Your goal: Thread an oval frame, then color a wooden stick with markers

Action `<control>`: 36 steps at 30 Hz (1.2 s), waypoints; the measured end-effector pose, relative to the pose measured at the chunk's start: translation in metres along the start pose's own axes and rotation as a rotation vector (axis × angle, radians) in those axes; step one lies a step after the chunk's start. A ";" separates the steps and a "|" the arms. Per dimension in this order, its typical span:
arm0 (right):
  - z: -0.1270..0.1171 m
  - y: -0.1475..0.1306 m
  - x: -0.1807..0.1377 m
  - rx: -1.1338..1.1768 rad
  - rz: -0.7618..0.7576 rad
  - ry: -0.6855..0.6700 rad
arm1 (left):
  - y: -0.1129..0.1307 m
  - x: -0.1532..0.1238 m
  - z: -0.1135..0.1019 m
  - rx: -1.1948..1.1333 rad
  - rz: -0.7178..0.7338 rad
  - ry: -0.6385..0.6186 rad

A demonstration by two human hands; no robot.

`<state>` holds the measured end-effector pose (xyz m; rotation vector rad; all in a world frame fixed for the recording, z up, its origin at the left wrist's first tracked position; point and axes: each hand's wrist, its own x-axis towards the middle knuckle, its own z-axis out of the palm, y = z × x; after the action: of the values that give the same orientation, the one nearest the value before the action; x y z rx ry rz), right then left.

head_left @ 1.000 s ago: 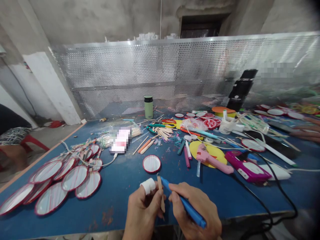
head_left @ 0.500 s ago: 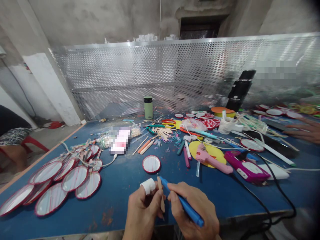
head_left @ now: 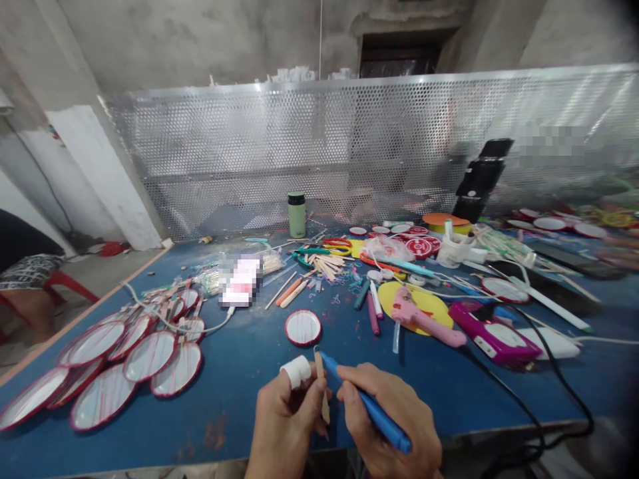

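My left hand point(head_left: 282, 426) pinches a thin wooden stick point(head_left: 322, 392) upright near the table's front edge; its index finger wears a white bandage point(head_left: 295, 370). My right hand point(head_left: 394, 426) grips a blue pen-like tool point(head_left: 364, 402), and the tool's tip meets the top of the stick. A single round red-rimmed white disc point(head_left: 303, 327) lies just beyond both hands on the blue table point(head_left: 239, 372).
Red-rimmed paddle fans point(head_left: 124, 352) are piled at the left. A pink glue gun point(head_left: 419, 318) on a yellow disc, markers point(head_left: 372, 306), loose sticks point(head_left: 324, 265), a green bottle point(head_left: 297, 214) and a magenta device point(head_left: 492, 336) with black cables crowd the right. A perforated metal screen point(head_left: 349, 146) backs the table.
My hands have held still with the stick and the blue tool. Another person's hand at the far right edge has drawn back out of clear view.
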<state>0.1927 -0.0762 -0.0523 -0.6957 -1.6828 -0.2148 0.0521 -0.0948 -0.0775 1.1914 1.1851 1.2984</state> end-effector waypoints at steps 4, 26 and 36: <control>0.000 0.000 0.000 -0.019 0.012 -0.020 | 0.000 0.000 0.000 -0.004 -0.004 0.022; -0.002 0.000 0.001 -0.019 0.012 -0.024 | 0.001 0.000 0.000 -0.003 0.004 0.007; -0.002 0.000 0.000 0.021 -0.001 -0.037 | 0.001 -0.001 -0.001 0.008 0.001 0.013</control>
<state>0.1944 -0.0766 -0.0518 -0.6865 -1.7185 -0.1857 0.0514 -0.0961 -0.0762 1.1908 1.2003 1.3047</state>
